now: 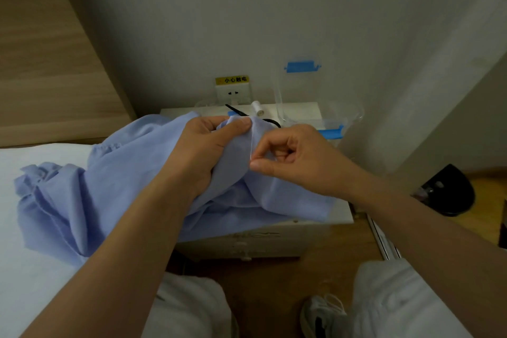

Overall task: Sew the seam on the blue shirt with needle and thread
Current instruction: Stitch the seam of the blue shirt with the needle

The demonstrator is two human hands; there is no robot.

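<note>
The blue shirt (109,181) lies bunched across the white bed and the nightstand. My left hand (203,145) grips a raised fold of it, thumb pressed on the top edge. Just to the right, my right hand (290,156) pinches something thin at the fabric between thumb and forefinger, the other fingers curled. A faint white thread (251,143) runs up from that pinch to the fold. The needle itself is too small to make out. A white thread spool (257,107) lies on the nightstand behind the hands.
The white nightstand (337,210) stands against the wall with black scissors (238,113) and a clear box with blue clips (326,118) on it. A wall socket (233,93) sits above. The bed (27,277) is at left, a black bin (450,189) at right.
</note>
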